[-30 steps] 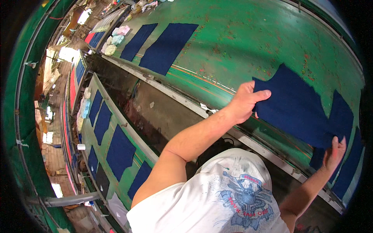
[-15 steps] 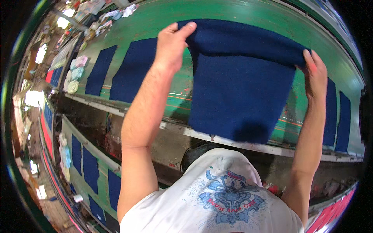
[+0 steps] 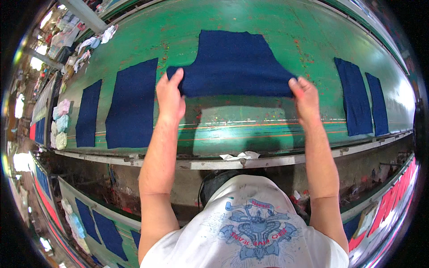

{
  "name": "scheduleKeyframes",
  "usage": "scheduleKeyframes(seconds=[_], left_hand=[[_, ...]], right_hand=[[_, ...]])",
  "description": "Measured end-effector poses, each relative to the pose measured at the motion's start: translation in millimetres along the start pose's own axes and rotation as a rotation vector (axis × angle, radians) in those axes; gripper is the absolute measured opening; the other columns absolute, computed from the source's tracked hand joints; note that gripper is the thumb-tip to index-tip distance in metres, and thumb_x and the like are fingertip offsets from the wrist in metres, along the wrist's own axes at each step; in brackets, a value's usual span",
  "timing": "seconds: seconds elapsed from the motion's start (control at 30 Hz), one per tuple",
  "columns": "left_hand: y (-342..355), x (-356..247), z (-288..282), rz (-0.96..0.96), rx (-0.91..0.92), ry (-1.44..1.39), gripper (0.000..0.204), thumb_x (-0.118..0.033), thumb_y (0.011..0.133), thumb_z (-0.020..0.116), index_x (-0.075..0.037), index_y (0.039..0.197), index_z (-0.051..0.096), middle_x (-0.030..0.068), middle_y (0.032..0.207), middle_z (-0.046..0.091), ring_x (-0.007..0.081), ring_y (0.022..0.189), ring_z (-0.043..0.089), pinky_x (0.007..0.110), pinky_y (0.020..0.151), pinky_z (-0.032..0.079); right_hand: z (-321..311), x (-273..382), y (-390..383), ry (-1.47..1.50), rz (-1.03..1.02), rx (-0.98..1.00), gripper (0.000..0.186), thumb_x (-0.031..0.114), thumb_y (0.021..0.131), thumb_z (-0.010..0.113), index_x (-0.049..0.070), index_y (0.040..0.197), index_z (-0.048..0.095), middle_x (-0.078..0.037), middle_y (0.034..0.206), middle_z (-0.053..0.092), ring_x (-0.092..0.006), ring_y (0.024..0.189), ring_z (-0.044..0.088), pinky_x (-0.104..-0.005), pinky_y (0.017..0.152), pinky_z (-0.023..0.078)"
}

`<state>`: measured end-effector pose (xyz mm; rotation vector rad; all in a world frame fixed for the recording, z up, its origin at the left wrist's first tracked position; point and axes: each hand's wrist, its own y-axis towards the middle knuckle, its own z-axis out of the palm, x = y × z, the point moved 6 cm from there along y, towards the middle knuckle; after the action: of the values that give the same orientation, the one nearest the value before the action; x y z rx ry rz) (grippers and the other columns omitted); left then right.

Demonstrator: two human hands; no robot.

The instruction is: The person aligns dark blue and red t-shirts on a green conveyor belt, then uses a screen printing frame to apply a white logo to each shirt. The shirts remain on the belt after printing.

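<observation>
Navy-blue fabric panel with a stepped outline (image 3: pixel 237 62), drawn wide at the near side of a long green worktable (image 3: pixel 304 49).
Nearest, a crumpled white scrap (image 3: pixel 241 155) on the pale metal rail (image 3: pixel 214 164) shows clear; half a second ago the panel hung over that edge, gripped by its far end and partly folded. Now the left hand (image 3: pixel 171 96) and right hand (image 3: pixel 306 98) pinch its near corners, thumbs on top, fingers closed beneath, and the cloth reaches away from them. It seems unfolded and under control, near edge raised above its shadow; whether the far end touches the table, I cannot tell.
</observation>
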<state>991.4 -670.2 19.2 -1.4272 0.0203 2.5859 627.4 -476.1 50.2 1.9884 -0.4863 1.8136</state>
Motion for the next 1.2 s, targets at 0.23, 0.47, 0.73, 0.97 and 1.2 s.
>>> scheduleKeyframes(seconds=[0.23, 0.47, 0.73, 0.97, 1.2], left_hand=[[-67.3, 101.6, -86.5, -0.076, -0.08, 0.416, 0.032, -0.002, 0.108, 0.073, 0.004, 0.139, 0.071, 0.0099, 0.123, 0.079, 0.0171, 0.107, 0.072, 0.035, 0.099, 0.058], [-89.8, 122.3, -121.7, 0.061, 0.065, 1.012, 0.049, 0.002, 0.092, 0.086, -0.008, 0.139, 0.081, -0.0004, 0.1, 0.067, 0.009, 0.083, 0.057, 0.028, 0.078, 0.054], [-114.0, 102.3, -117.4, -0.053, 0.033, 0.917, 0.045, 0.006, 0.092, 0.086, 0.001, 0.136, 0.079, 0.0019, 0.11, 0.068, 0.0069, 0.076, 0.055, 0.026, 0.059, 0.054], [-132.3, 109.1, -110.2, 0.132, 0.076, 1.173, 0.054, 0.002, 0.087, 0.089, 0.001, 0.139, 0.076, 0.0098, 0.117, 0.071, 0.0172, 0.082, 0.06, 0.033, 0.077, 0.054], [-132.5, 109.6, -116.1, 0.169, 0.099, 1.214, 0.057, 0.002, 0.086, 0.089, 0.002, 0.142, 0.074, 0.0133, 0.122, 0.071, 0.0214, 0.085, 0.062, 0.034, 0.08, 0.056]], right_hand=[[-2.9, -132.4, -68.0, -0.127, 0.381, 0.03, 0.025, 0.006, 0.106, 0.074, -0.004, 0.129, 0.078, -0.006, 0.114, 0.083, -0.0097, 0.099, 0.073, -0.031, 0.083, 0.061], [-9.8, -144.1, -86.6, -0.5, 0.355, 0.136, 0.037, -0.003, 0.095, 0.08, 0.005, 0.131, 0.083, -0.005, 0.101, 0.079, -0.0094, 0.083, 0.07, -0.0309, 0.076, 0.058], [-16.2, -108.1, -92.9, -0.569, 0.276, 0.183, 0.031, -0.002, 0.095, 0.08, 0.006, 0.125, 0.085, -0.009, 0.104, 0.078, -0.0131, 0.073, 0.068, -0.032, 0.073, 0.058], [-17.8, -120.3, -109.5, -0.69, 0.211, 0.199, 0.033, 0.001, 0.092, 0.082, 0.005, 0.126, 0.083, -0.014, 0.114, 0.079, -0.0233, 0.084, 0.071, -0.0367, 0.082, 0.06], [-21.9, -122.6, -115.6, -0.742, 0.217, 0.175, 0.035, 0.006, 0.091, 0.082, 0.008, 0.126, 0.084, -0.017, 0.119, 0.079, -0.0299, 0.093, 0.073, -0.0395, 0.089, 0.061]])
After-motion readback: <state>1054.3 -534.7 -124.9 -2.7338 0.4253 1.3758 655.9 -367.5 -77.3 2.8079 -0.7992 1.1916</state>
